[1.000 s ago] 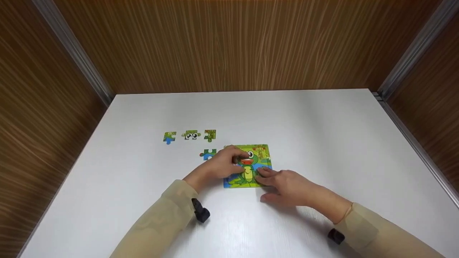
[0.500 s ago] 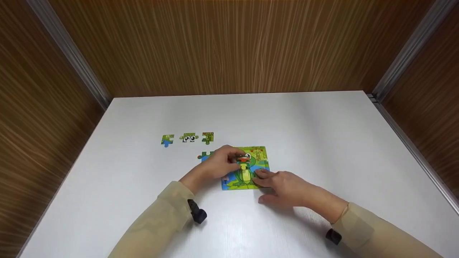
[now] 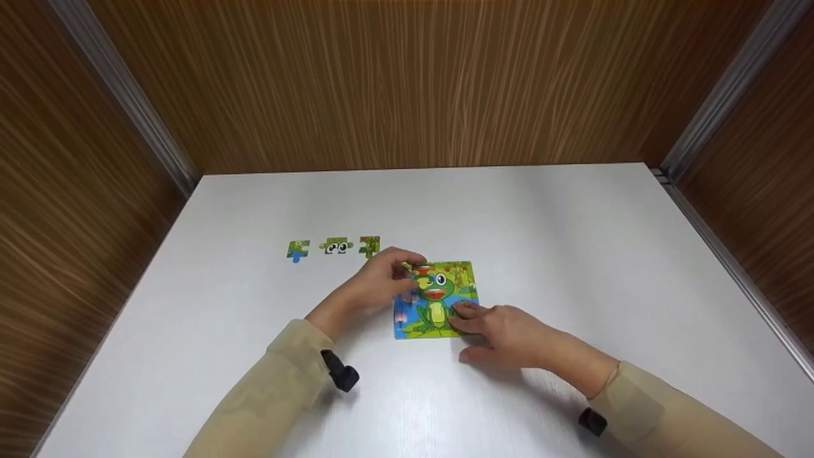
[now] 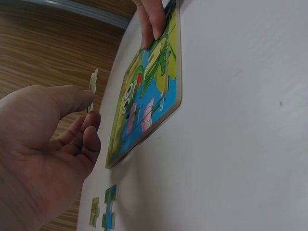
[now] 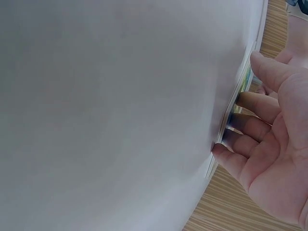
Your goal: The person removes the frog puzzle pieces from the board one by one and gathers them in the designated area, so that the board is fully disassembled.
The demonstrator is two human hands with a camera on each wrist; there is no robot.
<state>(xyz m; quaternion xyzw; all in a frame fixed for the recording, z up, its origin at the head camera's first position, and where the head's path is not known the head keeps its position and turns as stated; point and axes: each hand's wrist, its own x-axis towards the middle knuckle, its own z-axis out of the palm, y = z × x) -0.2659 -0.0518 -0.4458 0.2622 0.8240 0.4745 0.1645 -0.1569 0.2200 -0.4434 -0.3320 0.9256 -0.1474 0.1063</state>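
A square frog puzzle board [image 3: 439, 315] lies flat on the white table in front of me. My left hand [image 3: 380, 280] pinches a puzzle piece [image 4: 94, 83] between thumb and fingers, held tilted above the board's far left corner. The left wrist view shows that piece edge-on, clear of the board. My right hand [image 3: 512, 331] rests on the board's near right part, its fingers fairly straight. In the right wrist view, the fingertips [image 5: 245, 98] touch along the board's edge.
Three loose pieces lie in a row beyond the board to the left: a green-blue piece [image 3: 297, 250], a piece with two eyes [image 3: 336, 246] and a red-green piece [image 3: 370, 244]. Another blue-green piece [image 4: 109, 207] lies beside the board. A wood-grain wall [image 3: 407, 83] borders the table's far edge.
My left hand has shifted left and slightly away from me with the pinched piece, uncovering more of the frog's face. The right hand has stayed in place on the board.
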